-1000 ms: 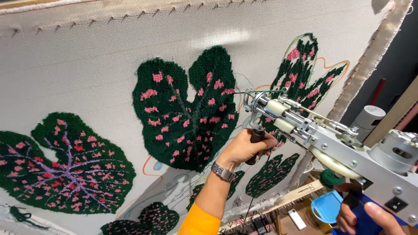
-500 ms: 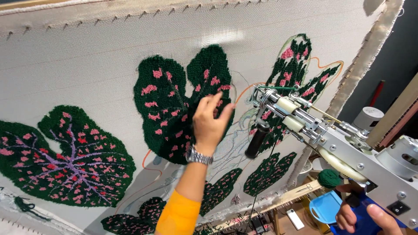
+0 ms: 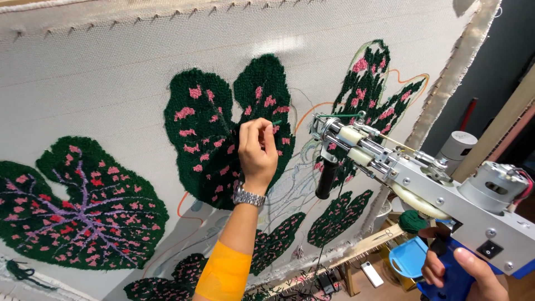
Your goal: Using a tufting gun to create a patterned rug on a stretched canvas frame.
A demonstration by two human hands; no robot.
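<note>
The strand of green yarn [image 3: 277,122] runs taut in front of the stretched backing cloth [image 3: 111,72], from the left hand [image 3: 257,149] toward the needle end of the tufting gun [image 3: 412,178]. The left hand pinches the yarn end between thumb and fingertips, just in front of the large dark green heart-shaped leaf [image 3: 223,128]. The right hand [image 3: 462,273] is closed around the gun's blue grip, at lower right, holding the gun clear of the cloth.

Procedure note: keep the pinch near the yarn tip, draw the strand straight with no slack, and hold the gun steady with its needle apart from the cloth while the yarn is handled.

Count: one tufting gun; one black front handle [image 3: 326,178] on it; one wristwatch [image 3: 248,197] on the left wrist. Finished tufted leaves in full view: two large ones, the heart-shaped leaf and the purple-veined leaf [image 3: 78,206]; several smaller leaves lie partly hidden behind the gun.
</note>
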